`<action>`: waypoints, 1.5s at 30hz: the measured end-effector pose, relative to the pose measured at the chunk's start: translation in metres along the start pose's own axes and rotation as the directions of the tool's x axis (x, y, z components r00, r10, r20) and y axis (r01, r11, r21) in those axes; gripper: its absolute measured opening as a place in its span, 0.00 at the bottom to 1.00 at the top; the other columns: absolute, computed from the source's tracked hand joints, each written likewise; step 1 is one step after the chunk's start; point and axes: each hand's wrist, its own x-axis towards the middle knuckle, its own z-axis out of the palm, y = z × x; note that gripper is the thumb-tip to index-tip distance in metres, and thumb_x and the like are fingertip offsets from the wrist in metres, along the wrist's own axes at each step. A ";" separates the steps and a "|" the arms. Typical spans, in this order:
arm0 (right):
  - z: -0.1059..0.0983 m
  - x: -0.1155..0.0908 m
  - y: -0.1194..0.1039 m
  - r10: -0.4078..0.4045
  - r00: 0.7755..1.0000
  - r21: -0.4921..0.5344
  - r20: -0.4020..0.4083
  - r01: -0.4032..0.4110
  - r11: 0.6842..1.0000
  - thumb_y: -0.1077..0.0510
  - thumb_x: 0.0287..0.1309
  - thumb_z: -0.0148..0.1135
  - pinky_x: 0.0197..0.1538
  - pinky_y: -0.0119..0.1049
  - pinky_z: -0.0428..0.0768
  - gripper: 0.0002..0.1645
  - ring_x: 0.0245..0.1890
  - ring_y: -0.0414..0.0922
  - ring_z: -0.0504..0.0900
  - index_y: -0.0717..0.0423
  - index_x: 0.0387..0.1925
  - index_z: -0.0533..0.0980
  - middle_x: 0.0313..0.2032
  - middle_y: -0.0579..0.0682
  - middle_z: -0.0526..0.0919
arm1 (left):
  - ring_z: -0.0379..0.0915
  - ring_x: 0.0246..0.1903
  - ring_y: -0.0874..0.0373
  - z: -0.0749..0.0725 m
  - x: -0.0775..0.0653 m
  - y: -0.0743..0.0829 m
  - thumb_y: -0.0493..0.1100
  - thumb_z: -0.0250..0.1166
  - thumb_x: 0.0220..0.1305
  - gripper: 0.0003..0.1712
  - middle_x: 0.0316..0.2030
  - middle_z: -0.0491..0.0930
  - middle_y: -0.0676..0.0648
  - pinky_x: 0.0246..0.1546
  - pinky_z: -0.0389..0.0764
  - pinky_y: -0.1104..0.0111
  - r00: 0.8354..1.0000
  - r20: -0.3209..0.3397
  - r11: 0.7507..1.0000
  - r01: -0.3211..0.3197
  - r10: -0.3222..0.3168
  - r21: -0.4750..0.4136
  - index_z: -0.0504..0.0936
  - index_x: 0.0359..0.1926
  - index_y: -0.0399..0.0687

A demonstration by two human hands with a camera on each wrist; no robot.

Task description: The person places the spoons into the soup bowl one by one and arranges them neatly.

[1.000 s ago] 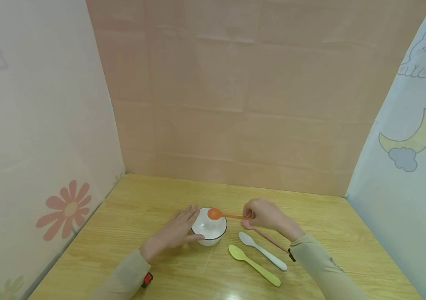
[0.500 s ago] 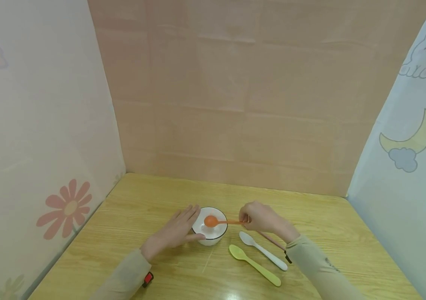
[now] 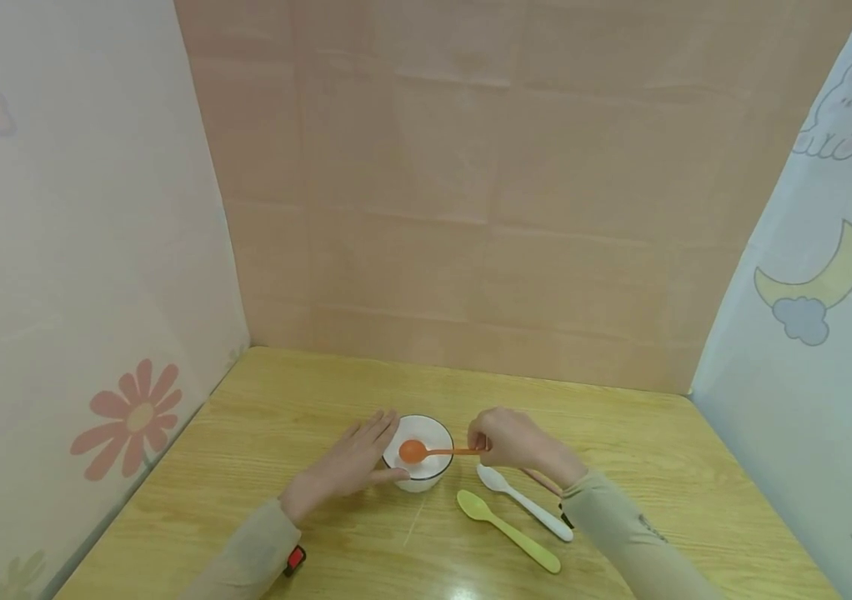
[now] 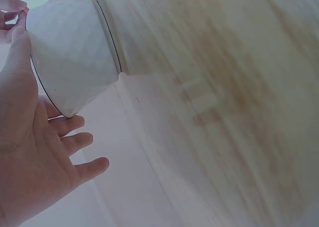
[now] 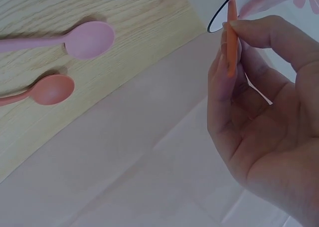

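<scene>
A white bowl point(image 3: 437, 433) with a thin dark rim stands on the table. My left hand point(image 3: 347, 458) rests against its left side, the fingers fairly straight and the thumb along the near rim; the left wrist view shows the bowl's faceted outer wall point(image 4: 72, 47). Between thumb and fingers, my right hand point(image 3: 512, 437) pinches the handle of an orange spoon point(image 3: 413, 452). The spoon's head lies within the bowl's rim, its handle crossing the right edge. Whether the head touches the bowl's inside, I cannot tell. The handle end point(image 5: 232, 47) shows in the right wrist view.
Right of the bowl, a yellow-green spoon point(image 3: 508, 531) and a white spoon point(image 3: 525, 504) lie slanted. Beyond them a pink spoon point(image 5: 89, 40) and a coral spoon point(image 5: 52, 90) lie side by side, mostly covered by my right arm in the head view. Cloth walls point(image 3: 433, 208) bound the table.
My right hand has shifted left and nearer with the orange spoon, whose head has moved from the far rim toward the bowl's left middle. The left hand has stayed put.
</scene>
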 end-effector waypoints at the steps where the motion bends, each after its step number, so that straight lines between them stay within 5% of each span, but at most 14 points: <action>1: 0.001 0.000 -0.001 0.004 1.000 -0.002 0.000 -0.004 1.000 0.70 0.40 0.67 0.29 0.27 0.74 0.12 0.27 0.33 0.77 0.52 0.27 0.82 0.25 0.41 0.83 | 0.44 0.78 0.39 0.000 0.000 0.000 0.70 0.55 0.67 0.54 0.78 0.50 0.38 0.74 0.55 0.41 1.000 0.000 1.000 0.001 -0.001 0.002 0.50 0.77 0.37; 23: 0.000 0.011 -0.013 -0.031 0.999 -0.024 0.025 0.032 0.999 0.68 0.38 0.66 0.28 0.25 0.71 0.10 0.25 0.32 0.74 0.51 0.25 0.82 0.23 0.39 0.82 | 0.47 0.77 0.40 -0.001 0.001 0.002 0.69 0.55 0.67 0.53 0.77 0.52 0.39 0.73 0.57 0.41 1.000 -0.022 1.000 0.004 -0.004 0.008 0.52 0.77 0.36; 45: 0.002 0.008 -0.011 -0.008 1.000 -0.011 -0.001 0.008 1.000 0.62 0.50 0.71 0.28 0.26 0.74 0.04 0.26 0.33 0.77 0.51 0.29 0.84 0.26 0.41 0.85 | 0.47 0.77 0.38 0.001 0.000 -0.001 0.68 0.56 0.67 0.53 0.77 0.52 0.37 0.72 0.58 0.41 1.000 -0.017 1.000 -0.011 0.012 0.019 0.51 0.76 0.35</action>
